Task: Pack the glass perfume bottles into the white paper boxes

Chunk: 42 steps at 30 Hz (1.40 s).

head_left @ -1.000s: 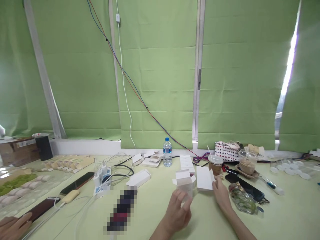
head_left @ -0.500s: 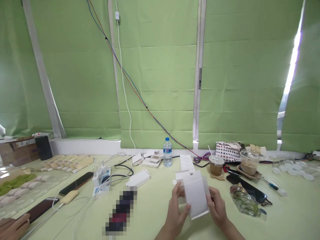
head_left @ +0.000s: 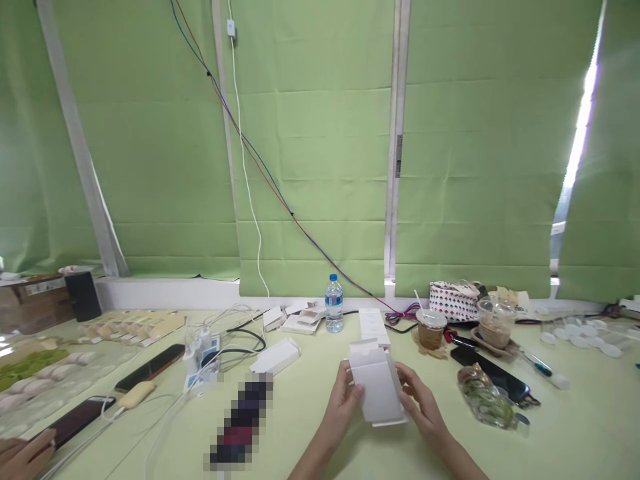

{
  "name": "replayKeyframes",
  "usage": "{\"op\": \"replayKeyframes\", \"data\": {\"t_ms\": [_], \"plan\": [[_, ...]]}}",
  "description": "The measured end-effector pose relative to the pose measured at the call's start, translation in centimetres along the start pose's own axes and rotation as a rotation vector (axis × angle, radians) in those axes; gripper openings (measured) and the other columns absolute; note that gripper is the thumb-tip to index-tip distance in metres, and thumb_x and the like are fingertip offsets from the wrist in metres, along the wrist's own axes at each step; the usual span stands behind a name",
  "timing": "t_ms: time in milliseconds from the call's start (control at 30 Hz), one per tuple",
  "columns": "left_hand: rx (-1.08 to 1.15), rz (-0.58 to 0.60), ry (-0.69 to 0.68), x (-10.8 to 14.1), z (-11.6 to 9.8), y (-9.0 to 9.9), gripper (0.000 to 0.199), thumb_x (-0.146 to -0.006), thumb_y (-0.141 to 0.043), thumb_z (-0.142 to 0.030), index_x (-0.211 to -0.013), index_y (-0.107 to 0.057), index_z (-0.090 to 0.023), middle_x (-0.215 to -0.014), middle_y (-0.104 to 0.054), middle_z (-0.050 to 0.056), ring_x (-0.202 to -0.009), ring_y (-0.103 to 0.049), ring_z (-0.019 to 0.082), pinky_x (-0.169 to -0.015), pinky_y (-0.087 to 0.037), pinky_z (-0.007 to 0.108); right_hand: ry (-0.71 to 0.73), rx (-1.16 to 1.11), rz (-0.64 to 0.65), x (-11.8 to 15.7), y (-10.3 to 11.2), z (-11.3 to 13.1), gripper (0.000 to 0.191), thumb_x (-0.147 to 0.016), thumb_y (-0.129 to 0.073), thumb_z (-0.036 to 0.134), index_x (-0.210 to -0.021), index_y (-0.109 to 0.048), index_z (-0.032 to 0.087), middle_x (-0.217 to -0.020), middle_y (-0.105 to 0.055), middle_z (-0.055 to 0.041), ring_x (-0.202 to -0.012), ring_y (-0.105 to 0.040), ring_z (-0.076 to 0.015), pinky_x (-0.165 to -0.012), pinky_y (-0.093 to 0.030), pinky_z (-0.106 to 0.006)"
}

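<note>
Between my two hands is a small white cardboard box (head_left: pixel 379 390), held up over the table with flaps sticking out at its top and bottom ends. My left hand (head_left: pixel 345 393) grips its left edge, thumb across the front face. Along the right edge, my right hand (head_left: pixel 419 400) has its fingers closed on the side of the box. Just behind it lies another white box (head_left: pixel 373 327). A further white box (head_left: pixel 277 357) rests to the left, with several opened white cartons (head_left: pixel 303 319) farther back.
A water bottle (head_left: pixel 334 304) stands at the back. To the right are a drink cup (head_left: pixel 431 328), a second cup (head_left: pixel 495 320), a black phone (head_left: pixel 490 377) and a clear plastic bag (head_left: pixel 485 400). Cables and a power strip (head_left: pixel 203 363) lie left. Another person's hand (head_left: pixel 25 453) touches a phone (head_left: pixel 80 420).
The box has moved slightly left and leans a little differently. My left hand has slid lower on its side, and my right fingers have shifted upward along the right edge.
</note>
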State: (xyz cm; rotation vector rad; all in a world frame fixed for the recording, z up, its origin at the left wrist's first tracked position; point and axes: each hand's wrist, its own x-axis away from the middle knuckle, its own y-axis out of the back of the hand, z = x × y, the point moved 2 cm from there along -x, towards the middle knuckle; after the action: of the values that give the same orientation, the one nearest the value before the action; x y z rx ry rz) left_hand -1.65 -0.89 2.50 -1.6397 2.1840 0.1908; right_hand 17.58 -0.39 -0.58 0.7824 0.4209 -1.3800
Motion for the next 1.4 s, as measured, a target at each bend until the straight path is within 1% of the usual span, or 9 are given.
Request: {"op": "replayKeyframes", "data": {"t_ms": [200,367,600,767,933,1067,1167,1333,1400], "plan": [[0.006,0.093,0.006,-0.2,-0.6,0.3,0.034,-0.083,-0.061,-0.048,-0.106,-0.06,-0.023,-0.103,-0.066,0.007,-0.092,-0.061,0.02,-0.079,-0.048,0.031,-0.002,0.035,0.106,0.1,0.3,-0.3,0.046,-0.095,-0.04,0.041,-0.139,-0.039,0.028,-0.131,-0.056,-0.0102,-0.094,-0.065,-0.023,-0.078,-0.054,-0.035],[-0.014,0.128,0.026,-0.2,-0.2,-0.1,0.03,-0.076,-0.07,-0.039,-0.095,-0.063,-0.018,-0.092,-0.069,0.006,-0.083,-0.062,0.02,-0.071,-0.048,0.029,0.029,-0.024,0.079,0.0,0.5,0.4,0.037,-0.095,-0.037,0.043,-0.125,-0.05,0.025,-0.111,-0.066,-0.0098,-0.084,-0.067,-0.023,-0.07,-0.056,-0.033],[-0.195,0.152,0.002,-0.2,0.4,0.0,0.02,-0.076,-0.068,-0.025,-0.094,-0.063,-0.017,-0.092,-0.069,0.006,-0.083,-0.064,0.021,-0.073,-0.05,0.029,-0.034,-0.039,0.125,-1.0,0.8,1.0,0.027,-0.094,-0.045,0.037,-0.111,-0.059,0.021,-0.093,-0.067,-0.0073,-0.078,-0.065,-0.0196,-0.07,-0.054,-0.029],[-0.306,0.136,-0.025,-0.1,0.8,0.1,0.018,-0.075,-0.069,-0.026,-0.091,-0.065,-0.018,-0.095,-0.067,0.005,-0.084,-0.063,0.02,-0.074,-0.051,0.029,-0.091,-0.055,0.143,-1.5,1.3,0.8,0.028,-0.09,-0.052,0.042,-0.096,-0.067,0.019,-0.083,-0.067,-0.0062,-0.076,-0.063,-0.021,-0.067,-0.053,-0.029],[-0.242,0.1,0.007,0.0,1.0,0.6,0.056,-0.073,-0.07,-0.041,-0.123,-0.05,-0.026,-0.11,-0.065,0.008,-0.075,-0.066,0.018,-0.066,-0.051,0.029,-0.315,-0.328,-0.009,-1.5,1.6,-0.2,0.032,-0.082,-0.062,0.047,-0.098,-0.068,0.02,-0.086,-0.068,-0.0064,-0.075,-0.062,-0.0209,-0.062,-0.051,-0.028],[-0.264,0.225,0.014,0.6,0.0,0.5,0.088,-0.057,-0.084,-0.038,-0.133,-0.04,-0.036,-0.127,-0.058,0.007,-0.081,-0.065,0.022,-0.071,-0.053,0.033,-0.446,-0.557,-0.212,-1.3,1.8,-1.3,0.034,-0.077,-0.069,0.047,-0.098,-0.068,0.021,-0.085,-0.068,-0.0054,-0.072,-0.061,-0.0194,-0.06,-0.052,-0.028],[-0.396,0.288,-0.03,0.8,-0.1,0.1,0.078,-0.064,-0.079,-0.033,-0.132,-0.043,-0.039,-0.126,-0.059,0.004,-0.087,-0.063,0.023,-0.075,-0.053,0.035,-0.471,-0.613,-0.221,-1.3,1.8,-1.6,0.032,-0.075,-0.071,0.045,-0.096,-0.068,0.021,-0.083,-0.069,-0.0048,-0.069,-0.061,-0.0182,-0.058,-0.052,-0.028],[-0.52,0.2,-0.048,0.7,1.5,0.0,0.063,-0.071,-0.072,-0.025,-0.129,-0.046,-0.031,-0.115,-0.064,0.004,-0.079,-0.062,0.018,-0.066,-0.053,0.029,-0.467,-0.592,-0.188,-1.3,1.5,-1.2,0.029,-0.077,-0.07,0.045,-0.094,-0.068,0.021,-0.088,-0.069,-0.0057,-0.074,-0.062,-0.0201,-0.06,-0.053,-0.029],[-0.53,0.201,-0.137,0.8,1.7,0.2,0.066,-0.071,-0.074,-0.03,-0.129,-0.043,-0.03,-0.111,-0.063,0.005,-0.079,-0.06,0.018,-0.064,-0.052,0.027,-0.449,-0.584,-0.222,-1.5,1.7,-1.2,0.032,-0.076,-0.07,0.046,-0.098,-0.068,0.022,-0.091,-0.07,-0.0059,-0.076,-0.063,-0.0206,-0.062,-0.054,-0.03]]}}
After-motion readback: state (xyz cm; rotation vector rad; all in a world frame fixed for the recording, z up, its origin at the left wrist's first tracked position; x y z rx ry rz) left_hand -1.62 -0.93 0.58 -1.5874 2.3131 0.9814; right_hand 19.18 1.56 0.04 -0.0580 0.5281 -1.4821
